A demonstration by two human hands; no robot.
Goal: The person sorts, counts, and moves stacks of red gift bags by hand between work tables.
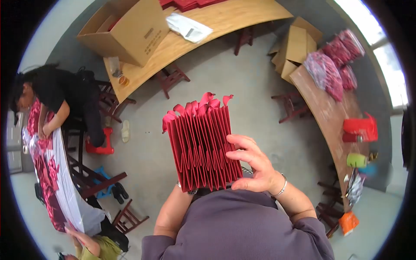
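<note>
A thick bundle of dark red folded paper bags (201, 149), with red ribbon ends (203, 104) curling from its far side, is held up in front of my body. Its folds are fanned out in rows. My right hand (255, 164) is at the bundle's right side, fingers spread and fingertips on its edge, with the thumb near the lower right corner. A bracelet circles that wrist. Behind the bundle's lower left corner, my left hand is hidden; only the forearm (169, 212) and part of a watch (192, 190) show. It appears to support the bundle from behind.
Ahead stands a wooden table (229, 21) with a large carton (130, 34) and a white bag (188, 28). To the right, another table (320, 112) carries pink-red bundles (325, 76). Two people work at a left table (71, 186). Dark red stools (171, 80) stand around.
</note>
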